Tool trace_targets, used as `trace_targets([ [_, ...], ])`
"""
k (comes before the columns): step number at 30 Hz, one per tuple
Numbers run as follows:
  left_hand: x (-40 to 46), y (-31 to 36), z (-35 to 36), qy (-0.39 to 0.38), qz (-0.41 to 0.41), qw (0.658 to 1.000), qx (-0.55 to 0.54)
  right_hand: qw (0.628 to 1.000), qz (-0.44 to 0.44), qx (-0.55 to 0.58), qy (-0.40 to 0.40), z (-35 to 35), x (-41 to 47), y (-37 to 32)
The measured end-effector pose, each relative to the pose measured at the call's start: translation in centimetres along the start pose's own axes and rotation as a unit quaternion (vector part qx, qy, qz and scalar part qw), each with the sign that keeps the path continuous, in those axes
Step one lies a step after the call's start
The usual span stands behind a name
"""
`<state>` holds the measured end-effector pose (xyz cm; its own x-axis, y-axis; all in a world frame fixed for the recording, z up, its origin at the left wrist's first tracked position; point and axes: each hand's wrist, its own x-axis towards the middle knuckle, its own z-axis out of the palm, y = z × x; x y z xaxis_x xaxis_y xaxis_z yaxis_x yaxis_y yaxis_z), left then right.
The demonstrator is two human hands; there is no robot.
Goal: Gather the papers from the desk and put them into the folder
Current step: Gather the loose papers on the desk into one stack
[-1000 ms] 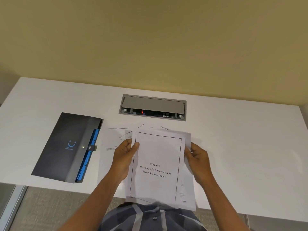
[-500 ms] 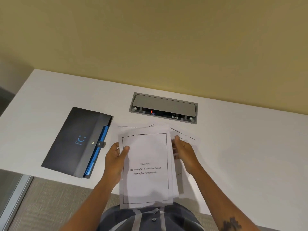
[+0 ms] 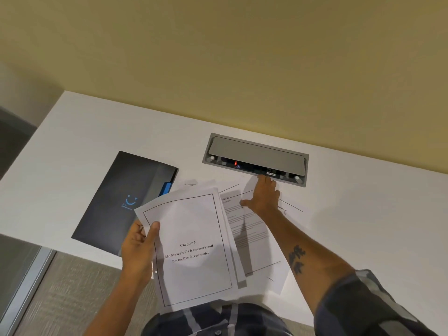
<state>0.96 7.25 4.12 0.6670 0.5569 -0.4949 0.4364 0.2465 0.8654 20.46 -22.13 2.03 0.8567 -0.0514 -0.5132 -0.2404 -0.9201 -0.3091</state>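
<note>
My left hand [image 3: 139, 248] grips a stack of white papers [image 3: 194, 248] by its left edge; the top sheet reads "Chapter 3" inside a black border. The stack is lifted over the desk's near edge. My right hand [image 3: 263, 197] lies flat, fingers spread, on loose printed sheets [image 3: 247, 231] that rest on the desk right of the stack. A dark grey folder [image 3: 116, 200] with a blue smile logo and blue inner tabs lies shut on the desk at the left, its right part behind the held stack.
The white desk [image 3: 363, 214] meets a yellow wall at the back. A grey cable box [image 3: 255, 158] with an open lid is set into the desk just beyond my right hand. Carpet and a metal strip show below left.
My right hand let go of the stack and reached forward onto the loose sheets near the cable box. My left hand now holds the stack alone, tilted left.
</note>
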Motion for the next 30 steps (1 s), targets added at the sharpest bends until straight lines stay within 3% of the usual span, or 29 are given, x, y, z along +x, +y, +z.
trace_targets([
  [7, 0.2, 0.7, -0.2, 0.013, -0.01, 1.0, -0.022, 0.999, 0.03, 0.022, 0.009, 0.7, 0.4, -0.1],
  [10, 0.6, 0.8, 0.0, 0.001, -0.006, 0.999, -0.032, 0.999, 0.04, -0.023, 0.014, 0.5, 0.0, 0.2],
  [30, -0.2, 1.4, 0.3, -0.009, -0.003, 0.999, -0.035, 0.998, 0.001, -0.054, 0.015, 0.3, 0.0, 0.2],
])
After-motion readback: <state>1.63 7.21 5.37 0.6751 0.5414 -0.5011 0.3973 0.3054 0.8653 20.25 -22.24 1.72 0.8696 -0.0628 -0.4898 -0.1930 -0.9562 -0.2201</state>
